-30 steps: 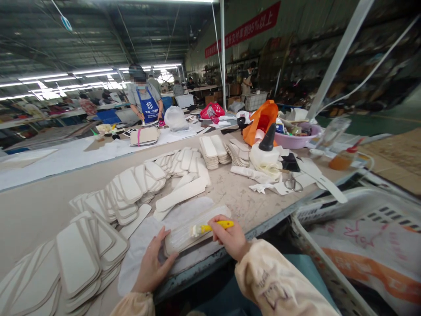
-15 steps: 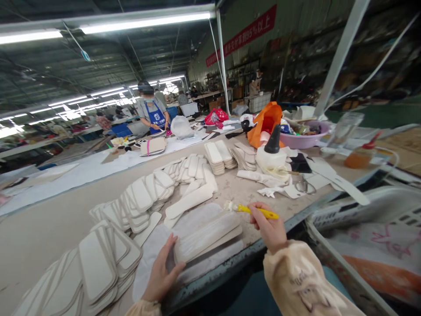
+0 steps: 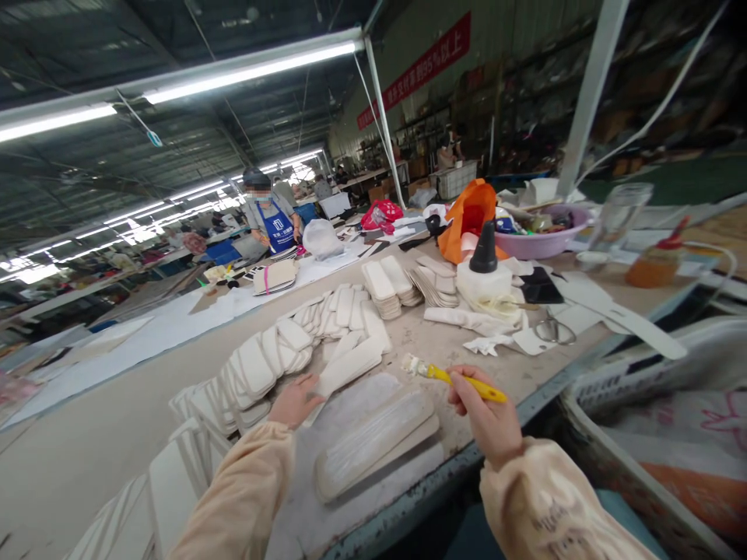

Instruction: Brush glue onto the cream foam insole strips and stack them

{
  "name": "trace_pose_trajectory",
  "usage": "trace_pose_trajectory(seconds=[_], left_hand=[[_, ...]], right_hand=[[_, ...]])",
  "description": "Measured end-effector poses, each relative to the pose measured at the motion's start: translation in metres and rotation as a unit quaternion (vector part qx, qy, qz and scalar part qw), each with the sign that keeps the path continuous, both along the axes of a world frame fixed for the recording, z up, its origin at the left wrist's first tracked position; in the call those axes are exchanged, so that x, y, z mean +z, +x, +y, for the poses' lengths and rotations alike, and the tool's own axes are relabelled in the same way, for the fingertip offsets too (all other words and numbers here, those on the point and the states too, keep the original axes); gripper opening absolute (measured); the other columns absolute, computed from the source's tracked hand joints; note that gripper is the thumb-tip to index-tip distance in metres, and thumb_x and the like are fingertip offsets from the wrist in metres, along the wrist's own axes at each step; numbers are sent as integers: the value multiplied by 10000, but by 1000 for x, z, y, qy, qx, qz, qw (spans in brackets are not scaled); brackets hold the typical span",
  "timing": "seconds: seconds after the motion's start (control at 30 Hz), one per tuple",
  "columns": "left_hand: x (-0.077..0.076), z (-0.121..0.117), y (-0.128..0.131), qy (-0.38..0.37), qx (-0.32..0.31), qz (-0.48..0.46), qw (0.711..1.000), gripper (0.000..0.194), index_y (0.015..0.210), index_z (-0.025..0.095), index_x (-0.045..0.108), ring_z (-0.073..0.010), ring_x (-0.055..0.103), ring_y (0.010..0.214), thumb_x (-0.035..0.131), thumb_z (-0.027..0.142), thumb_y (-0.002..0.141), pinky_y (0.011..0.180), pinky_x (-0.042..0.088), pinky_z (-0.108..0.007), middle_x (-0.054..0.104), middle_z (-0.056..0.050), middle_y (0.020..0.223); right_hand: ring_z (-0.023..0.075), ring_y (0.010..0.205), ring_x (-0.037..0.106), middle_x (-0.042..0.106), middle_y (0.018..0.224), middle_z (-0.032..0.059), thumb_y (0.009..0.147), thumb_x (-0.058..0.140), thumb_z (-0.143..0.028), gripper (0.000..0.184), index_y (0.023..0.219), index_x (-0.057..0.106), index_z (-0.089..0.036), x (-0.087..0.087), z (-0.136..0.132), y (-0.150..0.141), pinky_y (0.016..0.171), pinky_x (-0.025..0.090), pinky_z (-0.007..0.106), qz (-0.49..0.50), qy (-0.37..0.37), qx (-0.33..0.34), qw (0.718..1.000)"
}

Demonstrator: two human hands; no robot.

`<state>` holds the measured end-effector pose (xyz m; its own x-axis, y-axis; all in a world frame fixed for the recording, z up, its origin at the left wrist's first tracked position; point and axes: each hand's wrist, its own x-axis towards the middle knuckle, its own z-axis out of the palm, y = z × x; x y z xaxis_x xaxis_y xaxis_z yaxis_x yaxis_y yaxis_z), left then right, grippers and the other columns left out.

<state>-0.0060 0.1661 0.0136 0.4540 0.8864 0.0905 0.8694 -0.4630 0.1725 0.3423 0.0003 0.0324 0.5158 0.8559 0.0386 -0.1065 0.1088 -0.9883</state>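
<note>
On the long beige worktable (image 3: 134,412), stacked off-white rounded boards (image 3: 250,362) curve from eight o'clock toward twelve. At six, on a whitish sheet (image 3: 362,400), lies one glossy-streaked board (image 3: 373,443). The left hand (image 3: 296,400), at seven, spreads loose fingers by a long off-white strip (image 3: 353,367); grip, I cannot tell. The right hand (image 3: 487,416), at five, clasps a yellow-handled paintbrush (image 3: 439,374). I'd keep its pasty bristles off the stacks. The left sleeve hides some boards from me.
</note>
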Motion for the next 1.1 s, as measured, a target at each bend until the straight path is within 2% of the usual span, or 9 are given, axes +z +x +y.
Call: trace_pose_trajectory(seconds=[0.1, 0.3, 0.47, 0.63, 0.73, 0.93, 1.03, 1.1], left_hand=[[-3, 8, 1, -24, -18, 11, 999, 333, 1036, 241, 664, -251, 622, 1056, 607, 372, 735, 942, 468, -396, 683, -74, 1126], [-9, 7, -1, -23, -14, 17, 999, 340, 1053, 250, 652, -230, 612, 1077, 525, 416, 785, 960, 453, -383, 675, -55, 1148], [-13, 5, 2, 14, 0, 18, 1000, 347, 1072, 239, 644, -245, 594, 1089, 549, 382, 770, 977, 445, -396, 647, -65, 1183], [-19, -3, 0, 107, 1, 15, 994, 332, 1075, 233, 646, -270, 580, 1091, 572, 363, 778, 971, 444, -411, 639, -88, 1174], [-21, -9, 0, 109, 13, 25, 994, 311, 1072, 216, 646, -277, 578, 1091, 569, 326, 791, 952, 452, -416, 637, -109, 1179], [-12, -19, 8, 110, 9, 76, 991, 274, 1048, 177, 648, -301, 546, 1120, 541, 295, 825, 996, 394, -443, 631, -139, 1172], [-7, -25, 12, 72, 19, 88, 993, 225, 960, 169, 668, -296, 563, 1080, 485, 255, 861, 980, 395, -459, 675, -140, 1034], [-4, -28, 13, 49, 30, 86, 995, 224, 915, 166, 674, -268, 596, 1007, 463, 230, 875, 925, 439, -426, 686, -130, 946]], right_hand=[[119, 459, 457, 544, 565, -10, 773, 575, -582, 419, 872, 598, -176, 2, 1, 2, 448, 390, 239, -4, 2, -3, 1000], [119, 448, 453, 537, 541, -15, 751, 574, -605, 437, 849, 600, -180, 5, 2, 1, 437, 388, 237, -1, -10, -21, 1000], [119, 461, 468, 554, 560, -14, 761, 575, -582, 418, 866, 604, -178, 5, 2, 1, 459, 397, 237, -5, -9, -17, 1000], [116, 472, 466, 549, 562, -13, 784, 569, -555, 394, 878, 599, -173, 5, 2, 1, 467, 393, 228, -16, -7, -17, 1000], [123, 473, 469, 549, 566, -7, 784, 561, -565, 405, 877, 603, -172, 3, 2, 0, 464, 396, 236, -25, -7, -16, 1000], [133, 471, 482, 554, 560, -6, 774, 560, -578, 410, 869, 610, -183, -2, 3, -1, 468, 416, 249, -43, -15, -2, 999], [130, 465, 487, 558, 560, -7, 748, 574, -599, 443, 874, 616, -176, -4, 3, -1, 458, 429, 245, -41, -24, -2, 999], [130, 470, 500, 571, 573, -2, 730, 587, -604, 466, 890, 620, -167, -4, 2, -2, 461, 447, 242, -47, -42, -7, 998]])
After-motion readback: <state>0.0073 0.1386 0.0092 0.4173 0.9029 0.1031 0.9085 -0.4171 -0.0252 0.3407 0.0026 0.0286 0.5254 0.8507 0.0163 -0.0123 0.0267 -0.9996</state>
